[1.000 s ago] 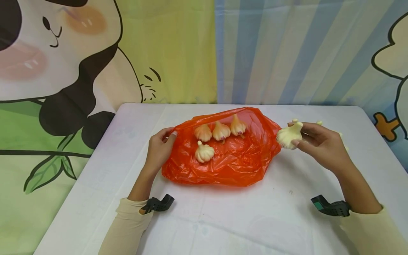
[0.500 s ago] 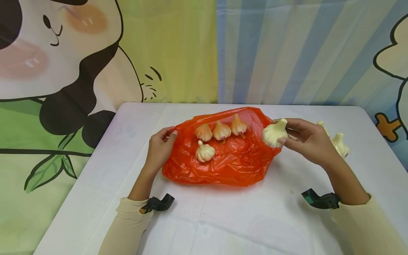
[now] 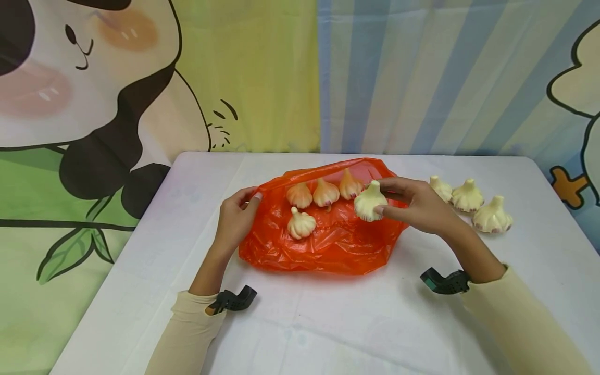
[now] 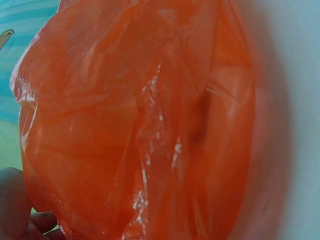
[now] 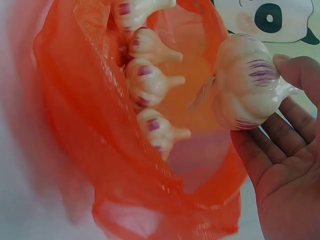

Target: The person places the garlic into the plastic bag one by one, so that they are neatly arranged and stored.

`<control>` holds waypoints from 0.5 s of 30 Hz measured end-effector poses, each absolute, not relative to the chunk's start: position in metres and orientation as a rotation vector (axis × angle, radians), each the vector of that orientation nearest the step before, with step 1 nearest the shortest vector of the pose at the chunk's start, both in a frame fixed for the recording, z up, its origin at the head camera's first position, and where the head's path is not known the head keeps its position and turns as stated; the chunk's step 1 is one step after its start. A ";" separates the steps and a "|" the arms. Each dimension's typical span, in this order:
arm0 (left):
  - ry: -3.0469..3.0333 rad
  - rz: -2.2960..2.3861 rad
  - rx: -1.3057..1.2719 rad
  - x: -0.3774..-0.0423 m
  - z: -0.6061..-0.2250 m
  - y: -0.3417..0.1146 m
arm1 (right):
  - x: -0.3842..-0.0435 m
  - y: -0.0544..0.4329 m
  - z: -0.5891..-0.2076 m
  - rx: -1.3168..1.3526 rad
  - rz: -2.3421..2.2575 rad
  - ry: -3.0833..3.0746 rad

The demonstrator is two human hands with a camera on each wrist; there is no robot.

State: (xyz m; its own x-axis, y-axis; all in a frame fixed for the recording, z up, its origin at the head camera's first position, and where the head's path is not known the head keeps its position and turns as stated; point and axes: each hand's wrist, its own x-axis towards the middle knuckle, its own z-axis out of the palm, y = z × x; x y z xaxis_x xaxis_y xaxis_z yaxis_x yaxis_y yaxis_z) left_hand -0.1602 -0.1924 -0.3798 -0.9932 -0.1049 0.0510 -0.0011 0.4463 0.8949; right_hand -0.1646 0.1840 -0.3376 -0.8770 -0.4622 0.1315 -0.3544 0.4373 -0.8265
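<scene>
toward the desk's (image 3: 300,323) far edge, the right hand (image 3: 419,205) pinches a garlic bulb (image 3: 369,204) that might snag if the left hand (image 3: 233,219), pinching the bag (image 3: 328,251), slackens.

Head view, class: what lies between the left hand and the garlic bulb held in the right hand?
In the head view, the red bag lies between the left hand and the held bulb, with four other bulbs in it.

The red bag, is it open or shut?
Open: the right wrist view looks in through the mouth of the red bag, and four garlic bulbs show inside.
</scene>
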 end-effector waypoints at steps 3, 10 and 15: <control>-2.583 -1.602 0.091 -0.160 -0.381 -0.192 | -0.171 0.176 -0.340 -0.746 -1.443 2.509; -2.585 -1.611 0.085 -0.161 -0.382 -0.193 | -0.187 0.158 -0.345 -0.809 -1.450 2.433; -2.582 -1.610 0.082 -0.161 -0.381 -0.193 | -0.196 0.146 -0.346 -0.865 -1.407 2.450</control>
State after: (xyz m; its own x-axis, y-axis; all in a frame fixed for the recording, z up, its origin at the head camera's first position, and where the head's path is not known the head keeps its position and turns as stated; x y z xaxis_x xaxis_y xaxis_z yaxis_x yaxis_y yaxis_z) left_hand -0.1609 -0.1928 -0.3809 -0.9938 -0.0972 0.0540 0.0057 0.4401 0.8979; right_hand -0.1960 0.1457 -0.3461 -0.8125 -0.5699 0.1226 -0.3929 0.3801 -0.8374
